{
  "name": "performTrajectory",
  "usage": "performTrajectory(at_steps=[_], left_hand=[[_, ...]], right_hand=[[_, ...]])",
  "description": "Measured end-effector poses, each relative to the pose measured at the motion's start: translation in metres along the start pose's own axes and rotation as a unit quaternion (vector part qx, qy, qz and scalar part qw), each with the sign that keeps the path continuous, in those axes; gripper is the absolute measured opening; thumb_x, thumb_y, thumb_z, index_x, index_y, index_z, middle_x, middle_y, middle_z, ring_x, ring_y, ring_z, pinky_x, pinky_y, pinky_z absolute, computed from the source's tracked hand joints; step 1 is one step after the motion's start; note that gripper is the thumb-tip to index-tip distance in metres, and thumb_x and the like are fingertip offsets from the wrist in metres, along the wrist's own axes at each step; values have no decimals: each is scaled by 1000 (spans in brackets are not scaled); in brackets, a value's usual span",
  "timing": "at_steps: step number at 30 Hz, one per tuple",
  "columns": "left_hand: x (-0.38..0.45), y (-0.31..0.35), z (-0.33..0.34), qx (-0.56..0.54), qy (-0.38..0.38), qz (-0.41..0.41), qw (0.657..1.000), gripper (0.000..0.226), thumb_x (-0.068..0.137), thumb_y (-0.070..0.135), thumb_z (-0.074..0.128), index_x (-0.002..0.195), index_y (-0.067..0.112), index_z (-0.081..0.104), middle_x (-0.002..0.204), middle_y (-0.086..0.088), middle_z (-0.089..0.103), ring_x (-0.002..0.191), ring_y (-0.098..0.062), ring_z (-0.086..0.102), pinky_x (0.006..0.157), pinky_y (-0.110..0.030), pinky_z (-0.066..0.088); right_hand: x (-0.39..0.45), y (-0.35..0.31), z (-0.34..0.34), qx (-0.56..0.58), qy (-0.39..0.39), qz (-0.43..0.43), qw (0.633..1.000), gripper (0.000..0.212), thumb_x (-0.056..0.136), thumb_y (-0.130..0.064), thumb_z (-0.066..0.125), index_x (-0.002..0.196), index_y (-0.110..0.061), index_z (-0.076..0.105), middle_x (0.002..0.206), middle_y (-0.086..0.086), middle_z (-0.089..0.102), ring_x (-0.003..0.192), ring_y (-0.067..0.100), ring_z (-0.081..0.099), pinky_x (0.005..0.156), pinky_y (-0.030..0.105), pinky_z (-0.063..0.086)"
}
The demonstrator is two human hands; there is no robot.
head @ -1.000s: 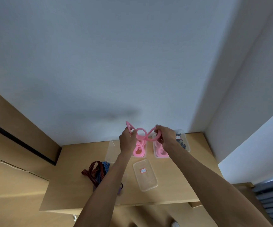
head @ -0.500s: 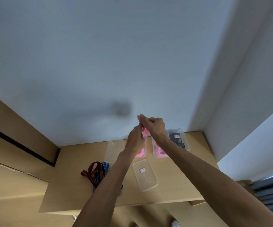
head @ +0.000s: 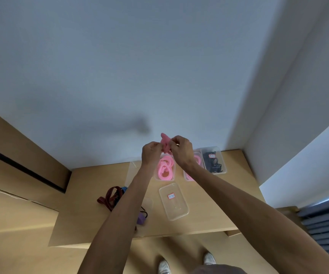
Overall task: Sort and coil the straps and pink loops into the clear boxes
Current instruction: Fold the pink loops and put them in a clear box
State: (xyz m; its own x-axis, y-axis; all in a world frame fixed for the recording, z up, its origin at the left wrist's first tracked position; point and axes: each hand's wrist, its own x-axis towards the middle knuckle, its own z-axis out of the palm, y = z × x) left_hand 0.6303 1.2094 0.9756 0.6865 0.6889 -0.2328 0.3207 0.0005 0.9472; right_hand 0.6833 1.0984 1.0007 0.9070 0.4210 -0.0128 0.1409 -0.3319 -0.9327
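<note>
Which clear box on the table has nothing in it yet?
On the wooden table, find the row of clear boxes by the wall. The empty box lies alone in front of that row, nearer the person. Unlike the others, it holds only a small red-and-white label.

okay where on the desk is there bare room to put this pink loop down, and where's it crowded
Bare wood lies on the desk right of the empty clear box, in front of the box of black straps. More lies at the back left, behind the red strap pile. It is crowded along the back, where the boxes of pink loops sit side by side.
</note>
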Motion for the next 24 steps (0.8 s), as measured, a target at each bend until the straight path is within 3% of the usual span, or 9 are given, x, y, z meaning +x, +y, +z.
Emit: performTrajectory(at_steps=[3, 7, 10, 12, 16, 20, 24], left_hand=[[1, 1, -1, -49, -7, -31, 998, 18, 89, 18, 56, 79, 7, 65, 81, -13, 68, 79, -25, 63, 72, -35, 52], [-1, 4, -7, -106, -3, -46, 993, 7, 87, 4, 56, 83, 5, 61, 91, -18, 68, 86, -25, 68, 65, -26, 57], [-5, 4, -14, -216, 3, -87, 972, 13, 91, 5, 47, 88, 7, 59, 89, -12, 73, 85, -22, 73, 58, -24, 57], [-6, 3, -19, -271, 12, -112, 956, 15, 93, 8, 43, 91, 7, 58, 85, -11, 74, 82, -23, 74, 61, -29, 58], [-9, -5, -27, -308, 1, -146, 940, 15, 94, 8, 40, 94, 6, 55, 94, -17, 74, 82, -25, 76, 65, -33, 60], [-8, -15, -37, -371, -3, -163, 914, 12, 88, 5, 38, 93, 5, 49, 108, -29, 70, 98, -37, 72, 89, -49, 57], [-10, -21, -41, -331, -20, -168, 928, 12, 91, 8, 35, 93, 6, 47, 101, -25, 74, 90, -35, 74, 84, -45, 55]], right_hand=[[0, 4, 2, -4, 22, 21, 1000, 25, 101, -19, 46, 89, -3, 61, 82, 5, 65, 74, 23, 62, 69, 36, 55], [9, 9, -1, 76, 72, 119, 987, 21, 106, -17, 38, 96, -9, 55, 92, 5, 59, 77, 12, 57, 72, 23, 50], [18, 11, -17, 267, 57, 224, 935, 22, 101, -11, 38, 92, -7, 58, 98, 13, 68, 80, 23, 64, 84, 37, 55], [19, 9, -24, 372, 34, 272, 887, 23, 98, -9, 33, 95, -7, 56, 95, 20, 75, 76, 33, 70, 79, 41, 58], [18, 11, -25, 436, 10, 283, 854, 21, 98, -10, 32, 97, -8, 53, 92, 22, 75, 74, 35, 74, 73, 41, 59], [20, 15, -23, 437, 17, 274, 857, 25, 99, -13, 32, 102, -8, 57, 93, 20, 76, 83, 36, 75, 84, 44, 59], [19, 15, -17, 433, 19, 281, 856, 26, 99, -12, 32, 104, -8, 57, 92, 20, 76, 86, 37, 74, 89, 51, 58]])
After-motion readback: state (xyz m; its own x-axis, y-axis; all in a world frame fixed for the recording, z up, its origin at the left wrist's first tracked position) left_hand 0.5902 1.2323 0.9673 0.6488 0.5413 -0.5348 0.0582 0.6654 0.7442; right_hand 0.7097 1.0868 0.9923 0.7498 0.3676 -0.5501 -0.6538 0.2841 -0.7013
